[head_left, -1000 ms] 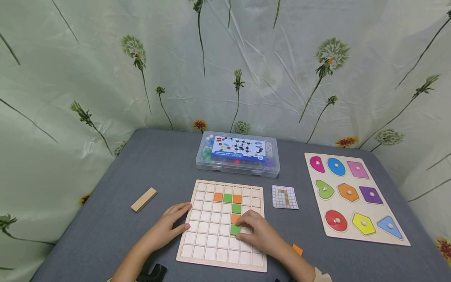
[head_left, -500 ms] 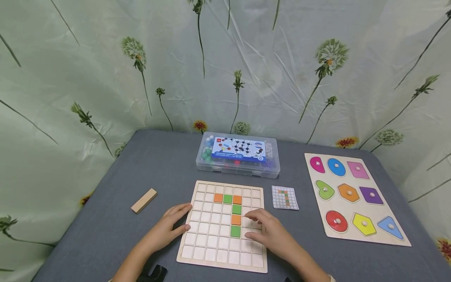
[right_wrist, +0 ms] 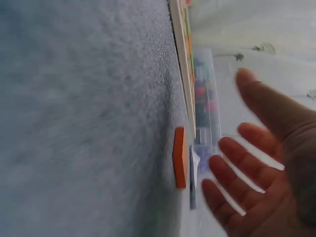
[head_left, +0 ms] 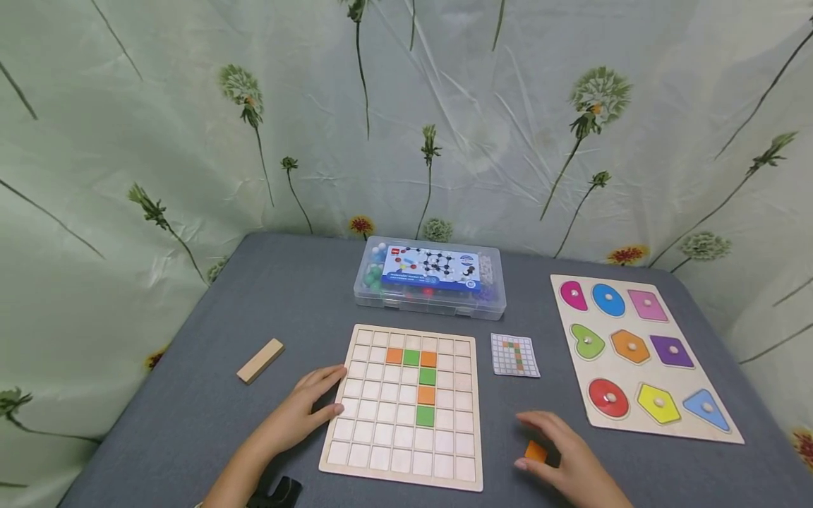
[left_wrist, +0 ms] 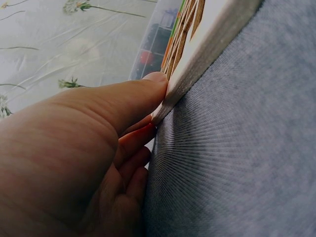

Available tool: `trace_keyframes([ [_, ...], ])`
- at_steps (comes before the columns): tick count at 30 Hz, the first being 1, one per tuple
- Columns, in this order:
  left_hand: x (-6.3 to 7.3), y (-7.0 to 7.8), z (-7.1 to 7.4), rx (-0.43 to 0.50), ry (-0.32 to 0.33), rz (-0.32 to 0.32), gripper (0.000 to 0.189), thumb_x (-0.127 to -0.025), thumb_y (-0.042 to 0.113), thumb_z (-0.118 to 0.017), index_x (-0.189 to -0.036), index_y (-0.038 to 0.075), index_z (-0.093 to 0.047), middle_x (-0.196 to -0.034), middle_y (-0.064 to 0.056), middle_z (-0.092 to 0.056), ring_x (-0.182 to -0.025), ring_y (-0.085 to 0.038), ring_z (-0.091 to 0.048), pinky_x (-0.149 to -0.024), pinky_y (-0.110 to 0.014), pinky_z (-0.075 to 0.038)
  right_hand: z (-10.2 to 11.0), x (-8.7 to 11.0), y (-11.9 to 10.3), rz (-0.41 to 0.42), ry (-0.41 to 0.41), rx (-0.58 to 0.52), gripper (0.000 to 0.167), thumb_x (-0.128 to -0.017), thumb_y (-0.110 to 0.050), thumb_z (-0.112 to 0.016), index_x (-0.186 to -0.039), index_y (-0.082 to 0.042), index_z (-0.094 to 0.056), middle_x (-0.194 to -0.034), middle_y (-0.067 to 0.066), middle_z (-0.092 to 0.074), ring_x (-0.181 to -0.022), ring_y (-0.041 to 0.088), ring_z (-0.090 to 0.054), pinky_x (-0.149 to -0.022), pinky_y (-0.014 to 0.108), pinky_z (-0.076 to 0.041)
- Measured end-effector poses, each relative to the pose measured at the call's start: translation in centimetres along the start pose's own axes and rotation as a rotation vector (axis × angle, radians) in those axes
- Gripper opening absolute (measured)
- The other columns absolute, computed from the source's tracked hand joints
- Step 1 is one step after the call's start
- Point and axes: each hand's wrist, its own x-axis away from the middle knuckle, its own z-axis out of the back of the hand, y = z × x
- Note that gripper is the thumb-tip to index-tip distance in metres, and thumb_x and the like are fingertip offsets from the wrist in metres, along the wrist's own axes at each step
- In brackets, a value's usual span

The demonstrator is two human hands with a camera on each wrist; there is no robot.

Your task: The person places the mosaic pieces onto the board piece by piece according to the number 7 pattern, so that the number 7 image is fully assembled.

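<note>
A wooden grid board (head_left: 381, 455) lies flat on the table, with orange and green square tiles in some of its cells. My left hand (head_left: 298, 409) rests at the board's left edge; its thumb and fingertips touch the rim, as the left wrist view also shows. To the right of the board, my right hand (head_left: 562, 451) hovers with thumb and fingers spread on either side of a loose orange tile (head_left: 536, 451). In the right wrist view this orange tile (right_wrist: 179, 158) sits on the cloth, apart from the fingers.
A small pattern card (head_left: 514, 355) lies right of the board. Behind stands a clear plastic box (head_left: 428, 305) of molecular model parts. A knobbed shape puzzle (head_left: 600, 377) lies at the right, a wooden block (head_left: 260, 360) at the left.
My right hand has left the board's green tile and moved right and toward me, to the loose orange tile. My left hand stays at the board's edge.
</note>
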Motion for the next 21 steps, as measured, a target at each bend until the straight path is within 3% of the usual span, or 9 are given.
trace_keyframes([
  [7, 0.0, 0.0, 0.0, -0.001, -0.004, 0.006, 0.062, -0.086, 0.038, -0.058, -0.138, 0.012, -0.038, -0.138, -0.007, -0.036, -0.126, -0.031, -0.028, -0.093, -0.054, -0.029, 0.0, 0.4, 1.7, -0.097, -0.128, 0.012, 0.061, -0.066, -0.049, -0.072, -0.112, -0.011, -0.057, -0.109, -0.001, -0.053, -0.092, 0.016, -0.052, -0.08, 0.031, -0.046],
  [14, 0.0, 0.1, 0.0, 0.0, 0.0, -0.003, 0.061, -0.086, 0.038, -0.057, -0.138, 0.011, -0.039, -0.137, -0.007, -0.037, -0.126, -0.031, -0.029, -0.093, -0.054, -0.029, -0.3, 0.1, 1.9, -0.174, -0.111, 0.057, 0.035, -0.066, -0.022, -0.079, -0.094, -0.011, -0.06, -0.091, -0.001, -0.05, -0.078, 0.012, -0.047, -0.07, 0.027, -0.046],
  [21, 0.0, 0.0, 0.0, -0.001, -0.004, -0.003, 0.061, -0.086, 0.038, -0.057, -0.138, 0.011, -0.039, -0.138, -0.007, -0.036, -0.126, -0.031, -0.028, -0.093, -0.054, -0.029, -0.2, -0.4, 1.6, -0.26, -0.128, 0.094, 0.032, -0.064, -0.014, -0.081, -0.088, -0.008, -0.06, -0.087, 0.001, -0.048, -0.074, 0.013, -0.046, -0.066, 0.028, -0.045],
])
